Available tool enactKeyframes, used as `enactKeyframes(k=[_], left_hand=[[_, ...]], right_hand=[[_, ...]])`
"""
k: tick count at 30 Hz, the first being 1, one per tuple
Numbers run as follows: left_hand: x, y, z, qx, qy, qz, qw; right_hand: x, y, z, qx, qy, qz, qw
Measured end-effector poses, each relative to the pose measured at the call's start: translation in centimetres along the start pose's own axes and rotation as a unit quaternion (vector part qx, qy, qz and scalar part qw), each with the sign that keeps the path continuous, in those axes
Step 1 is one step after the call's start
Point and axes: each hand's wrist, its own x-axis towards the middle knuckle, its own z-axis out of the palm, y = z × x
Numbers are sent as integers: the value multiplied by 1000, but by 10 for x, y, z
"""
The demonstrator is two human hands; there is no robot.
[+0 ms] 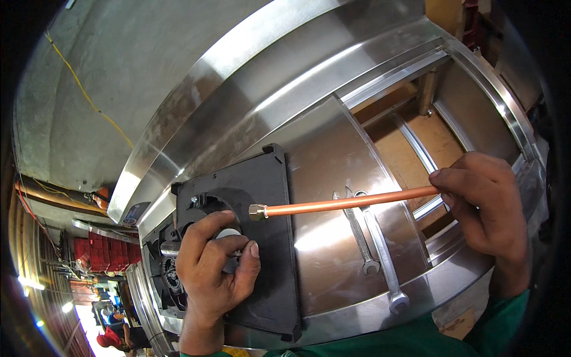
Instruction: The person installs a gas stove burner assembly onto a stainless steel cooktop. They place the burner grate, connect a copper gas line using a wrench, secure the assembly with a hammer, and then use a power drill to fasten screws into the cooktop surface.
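My right hand (485, 205) pinches the far right end of a straight copper tube (351, 202), which spans above the steel top. A brass flare nut (257, 212) sits on the tube's left end. My left hand (214, 262) is closed on a small white round piece (227, 234), mostly hidden by the fingers; I cannot make out its exact kind. That hand is over a black metal plate (267, 279) with a round opening, left of the nut and apart from it. Beneath the tube lie two wrenches, a darker one (361, 241) and a shinier one (383, 256).
The stainless steel counter (333, 149) has a raised back panel (238, 89). At the right is a framed opening with metal rails (416, 143). Red crates (107, 253) stand far left, and a person in a red cap (110, 339) is in the background.
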Motion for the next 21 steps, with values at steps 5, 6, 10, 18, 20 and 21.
enactKeyframes(k=[5, 6, 10, 18, 20, 21], left_hand=[[1, -1, -6, 20, -26, -2, 999], [1, -1, -6, 21, -26, -4, 999], [4, -1, -4, 17, -3, 13, 1000], [-2, -8, -1, 19, 36, 55, 998], [-2, -7, -4, 14, 30, 53, 998], [-2, -8, -4, 12, 32, 59, 998]], right_hand=[[-2, 4, 5, 6, 19, -16, 1000], [-2, 5, 5, 3, 18, -18, 1000], [-1, 5, 5, 0, 17, -28, 999], [0, 5, 3, -10, 12, -31, 999], [-1, 4, 3, -9, 3, -21, 1000], [-1, 4, 3, -9, 3, -22, 1000]])
